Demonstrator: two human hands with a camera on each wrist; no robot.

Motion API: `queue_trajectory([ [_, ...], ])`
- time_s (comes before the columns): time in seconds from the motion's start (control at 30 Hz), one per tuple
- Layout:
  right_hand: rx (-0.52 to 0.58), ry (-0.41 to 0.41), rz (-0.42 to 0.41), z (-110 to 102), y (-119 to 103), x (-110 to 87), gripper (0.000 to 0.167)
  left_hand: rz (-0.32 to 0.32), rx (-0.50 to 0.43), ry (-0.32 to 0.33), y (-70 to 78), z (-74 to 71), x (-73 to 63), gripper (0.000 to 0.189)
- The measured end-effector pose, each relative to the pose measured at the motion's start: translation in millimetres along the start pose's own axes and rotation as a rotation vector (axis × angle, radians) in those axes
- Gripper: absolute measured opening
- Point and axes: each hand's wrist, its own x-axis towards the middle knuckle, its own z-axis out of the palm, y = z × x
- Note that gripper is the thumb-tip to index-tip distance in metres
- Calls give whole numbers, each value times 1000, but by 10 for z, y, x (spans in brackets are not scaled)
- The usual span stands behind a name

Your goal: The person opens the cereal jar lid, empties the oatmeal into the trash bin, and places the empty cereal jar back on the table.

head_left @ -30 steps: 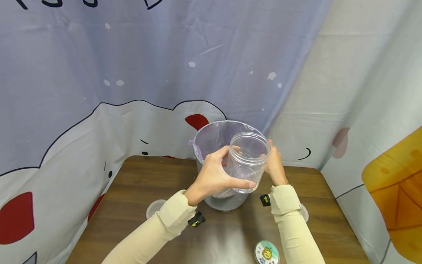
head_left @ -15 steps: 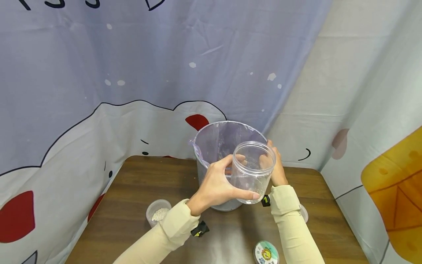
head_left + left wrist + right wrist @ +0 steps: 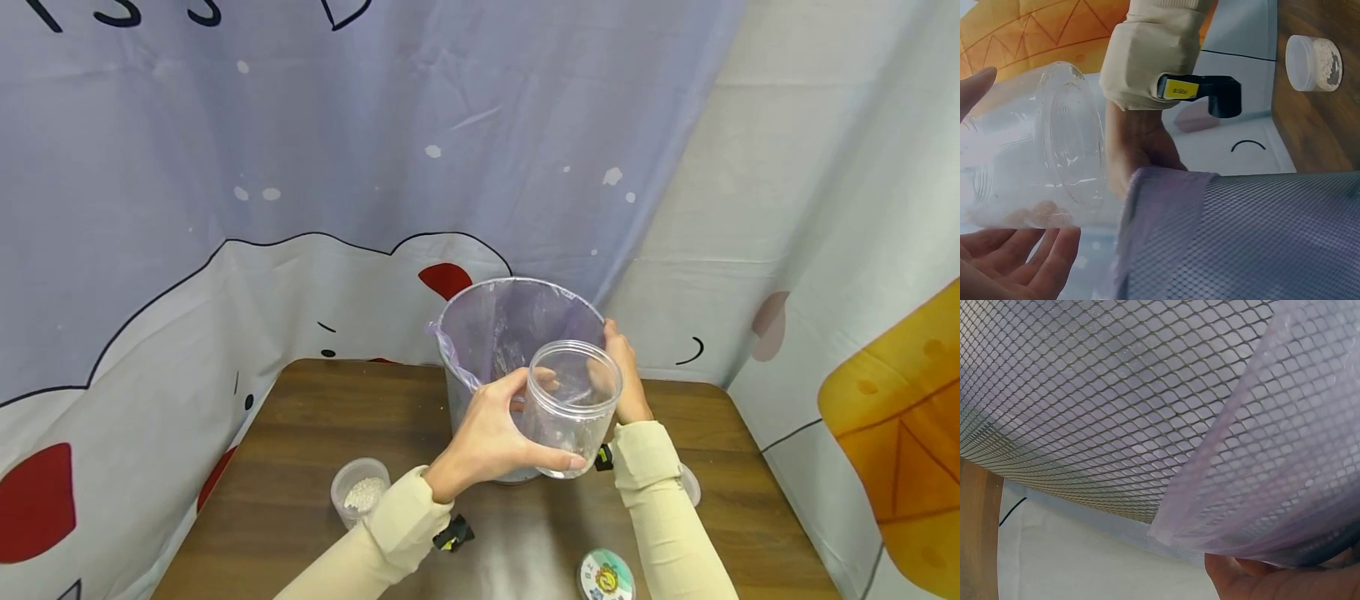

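In the head view my left hand grips a clear plastic jar, thumb on the near side and fingers behind it. The lidless jar is held up in front of a wire-mesh wastebasket lined with a thin purple bag. A few light specks cling inside the jar's lower part. My right hand holds the basket's right rim. From the right wrist, its fingers show at the bag's folded edge over the mesh. In the left wrist view the jar lies beside the basket's rim.
A small tub of white grains stands on the wooden table, left of my left sleeve. Another small tub is partly hidden behind my right sleeve in the head view. A round lid with a sun picture lies near the front.
My left hand has brought the jar lower and closer, away from the basket's opening. My left sleeve has uncovered the tub of white grains. The right hand stays at the rim.
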Motion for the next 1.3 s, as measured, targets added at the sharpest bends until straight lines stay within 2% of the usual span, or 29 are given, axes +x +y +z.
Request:
queue_trajectory([
  [0.03,-17,-6,-15,0,3,-1,35,0,-9,-4,-16,5,-9,74],
  [0.1,-82,-16,-66,-1,10,-6,53,-2,-23,-11,-48,15,-25,74],
  [0.13,-78,-22,-60,-1,13,-5,55,1,-31,-14,-64,20,-31,75],
  [0.4,-37,-74,81,-7,2,10,69,-15,-31,-33,-167,73,-94,77],
  [0.53,-30,-81,92,-11,1,13,71,-28,-32,-32,-220,108,-129,77],
  [0.8,-62,-68,62,-15,-15,28,68,-17,-32,-33,-268,141,-165,77],
  [1.3,-103,-98,104,-6,-26,29,68,-41,-73,-63,-430,265,-302,77],
])
